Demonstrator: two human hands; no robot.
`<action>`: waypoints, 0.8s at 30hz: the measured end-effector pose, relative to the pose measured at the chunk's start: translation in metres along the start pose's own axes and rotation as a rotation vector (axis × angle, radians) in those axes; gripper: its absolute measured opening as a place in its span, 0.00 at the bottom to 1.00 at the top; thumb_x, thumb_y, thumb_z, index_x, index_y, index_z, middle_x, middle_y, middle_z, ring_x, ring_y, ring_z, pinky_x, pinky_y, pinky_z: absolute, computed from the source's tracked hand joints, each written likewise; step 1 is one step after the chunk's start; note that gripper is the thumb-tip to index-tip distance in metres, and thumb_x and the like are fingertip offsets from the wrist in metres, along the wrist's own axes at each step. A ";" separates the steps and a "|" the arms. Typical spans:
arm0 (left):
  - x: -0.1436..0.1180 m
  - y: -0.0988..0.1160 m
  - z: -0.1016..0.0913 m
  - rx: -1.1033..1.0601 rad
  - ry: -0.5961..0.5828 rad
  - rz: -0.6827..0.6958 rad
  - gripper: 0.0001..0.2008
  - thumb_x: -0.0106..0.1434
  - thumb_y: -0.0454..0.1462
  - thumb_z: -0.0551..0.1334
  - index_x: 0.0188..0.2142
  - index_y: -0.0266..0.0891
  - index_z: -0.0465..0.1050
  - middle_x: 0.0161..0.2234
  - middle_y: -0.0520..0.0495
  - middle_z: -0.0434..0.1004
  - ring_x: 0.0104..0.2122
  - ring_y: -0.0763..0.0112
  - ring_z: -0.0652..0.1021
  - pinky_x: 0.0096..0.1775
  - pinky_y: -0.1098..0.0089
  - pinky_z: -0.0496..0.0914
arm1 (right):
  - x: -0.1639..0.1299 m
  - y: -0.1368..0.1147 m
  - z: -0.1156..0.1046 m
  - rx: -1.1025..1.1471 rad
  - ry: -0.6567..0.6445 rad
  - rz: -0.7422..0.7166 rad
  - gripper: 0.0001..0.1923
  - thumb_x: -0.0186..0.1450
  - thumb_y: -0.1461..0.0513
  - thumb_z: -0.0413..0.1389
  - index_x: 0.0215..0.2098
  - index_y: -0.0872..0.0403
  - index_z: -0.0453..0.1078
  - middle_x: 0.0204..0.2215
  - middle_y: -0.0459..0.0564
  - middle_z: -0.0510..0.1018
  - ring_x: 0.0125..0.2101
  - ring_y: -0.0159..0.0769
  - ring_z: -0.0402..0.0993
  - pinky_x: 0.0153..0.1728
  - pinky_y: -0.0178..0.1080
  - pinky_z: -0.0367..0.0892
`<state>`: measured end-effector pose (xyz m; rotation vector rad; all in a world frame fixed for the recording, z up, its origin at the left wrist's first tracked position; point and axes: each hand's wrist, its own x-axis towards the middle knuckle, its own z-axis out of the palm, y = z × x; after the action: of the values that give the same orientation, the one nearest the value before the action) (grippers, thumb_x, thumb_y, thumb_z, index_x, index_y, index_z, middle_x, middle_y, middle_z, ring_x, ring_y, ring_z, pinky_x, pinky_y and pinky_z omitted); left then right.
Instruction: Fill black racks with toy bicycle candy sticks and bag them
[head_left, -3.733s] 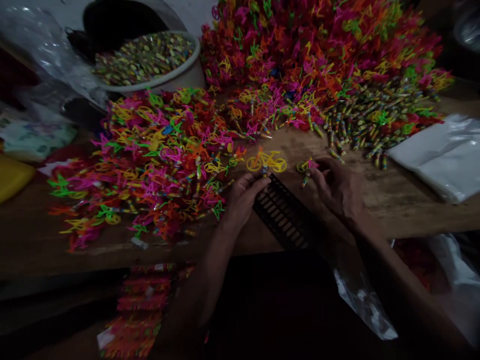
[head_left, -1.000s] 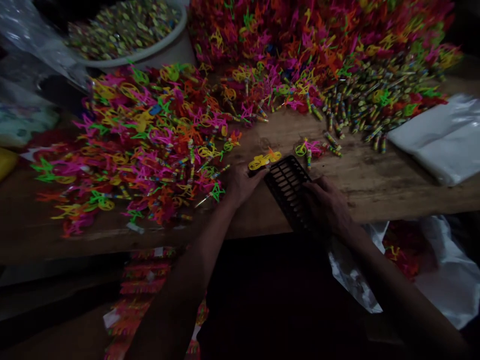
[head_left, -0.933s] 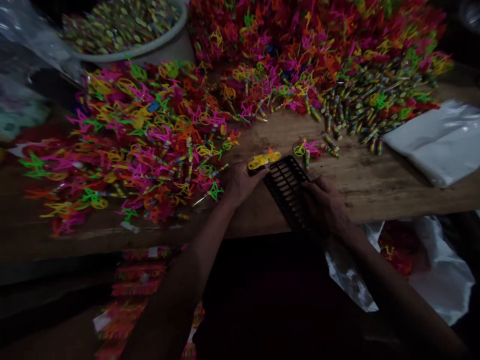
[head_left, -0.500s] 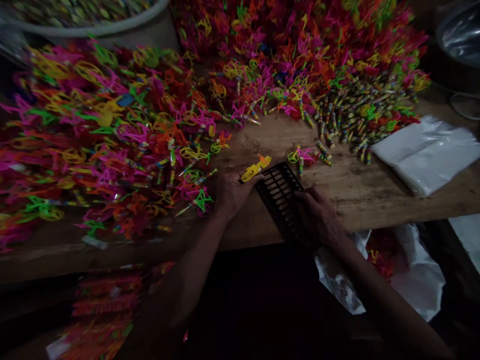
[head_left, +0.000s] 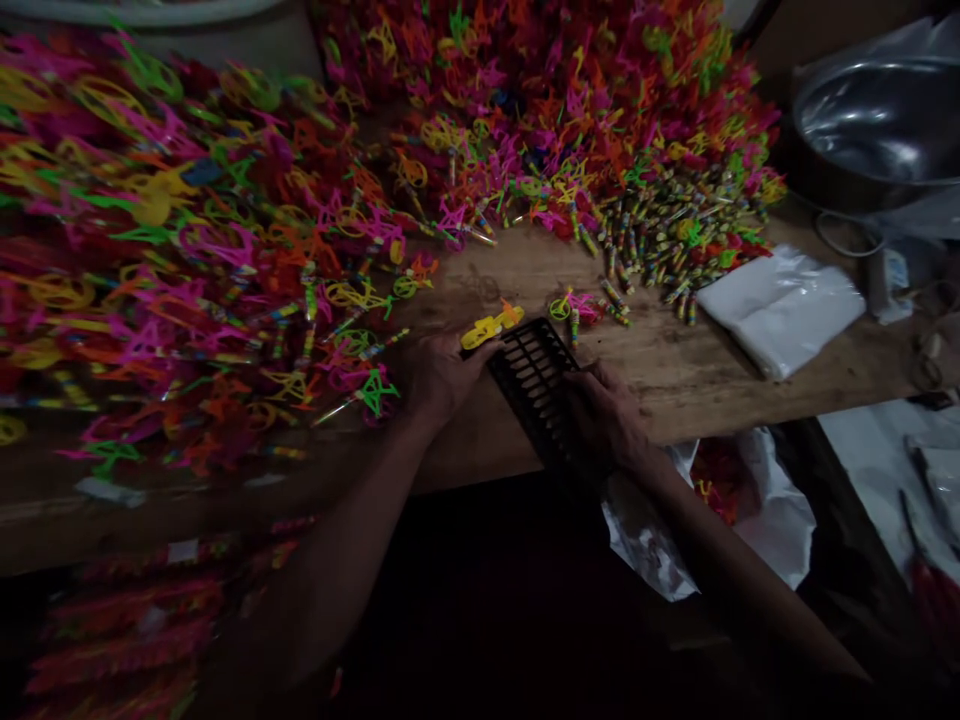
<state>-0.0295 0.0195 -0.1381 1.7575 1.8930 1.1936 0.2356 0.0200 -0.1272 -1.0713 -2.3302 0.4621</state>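
My left hand (head_left: 444, 372) is closed, its thumb and fingers around a small yellow plastic toy (head_left: 484, 330) with an orange piece at its far end. The toy sits at the far left corner of a black slotted rack (head_left: 531, 372), which lies slanted over the table's front edge. On the rack's right side my right hand (head_left: 611, 415) is curled and gripping it; part of that hand is lost in shadow. Just beyond the rack lies a small cluster of pink and green plastic pieces (head_left: 577, 303) with striped candy tubes.
Heaps of bright plastic pieces (head_left: 247, 240) cover the wooden table's (head_left: 480, 270) left and back. Striped tubes (head_left: 652, 235) lie at the back right, near white plastic bags (head_left: 784, 310). A metal bowl (head_left: 877, 130) stands far right. An open white bag (head_left: 776, 520) hangs below the edge.
The view has swung to the right, so more of the metal bowl and the right side shows. Both hands keep their hold on the toy and the rack.
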 end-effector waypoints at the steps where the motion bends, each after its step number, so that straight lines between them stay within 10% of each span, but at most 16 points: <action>1: 0.001 -0.001 0.001 -0.014 -0.007 -0.011 0.11 0.61 0.42 0.72 0.40 0.38 0.83 0.39 0.43 0.86 0.39 0.58 0.84 0.45 0.62 0.77 | 0.004 -0.001 -0.005 0.021 -0.024 0.029 0.11 0.71 0.63 0.53 0.47 0.53 0.75 0.37 0.53 0.77 0.35 0.39 0.75 0.35 0.40 0.71; 6: 0.005 -0.007 0.004 -0.048 -0.014 -0.068 0.15 0.57 0.41 0.74 0.43 0.37 0.82 0.41 0.41 0.85 0.42 0.55 0.84 0.48 0.60 0.77 | 0.042 -0.003 -0.025 -0.065 0.061 0.237 0.12 0.71 0.57 0.53 0.41 0.53 0.77 0.35 0.53 0.82 0.31 0.39 0.77 0.34 0.39 0.69; 14: 0.003 -0.010 0.003 -0.078 -0.011 -0.054 0.13 0.56 0.42 0.74 0.39 0.39 0.80 0.38 0.44 0.84 0.40 0.57 0.84 0.47 0.60 0.78 | 0.071 0.016 0.006 -0.387 0.136 0.312 0.17 0.70 0.64 0.51 0.54 0.56 0.73 0.48 0.65 0.80 0.45 0.49 0.75 0.49 0.50 0.67; 24: 0.005 -0.015 0.005 -0.051 0.021 0.010 0.13 0.56 0.43 0.73 0.37 0.40 0.80 0.37 0.46 0.84 0.37 0.61 0.83 0.44 0.63 0.78 | 0.048 0.028 -0.015 0.319 0.244 0.436 0.14 0.61 0.56 0.57 0.41 0.55 0.73 0.34 0.50 0.80 0.31 0.36 0.72 0.33 0.38 0.68</action>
<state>-0.0371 0.0274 -0.1507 1.7371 1.8502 1.2570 0.2352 0.0755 -0.1137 -1.3854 -1.7366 0.7863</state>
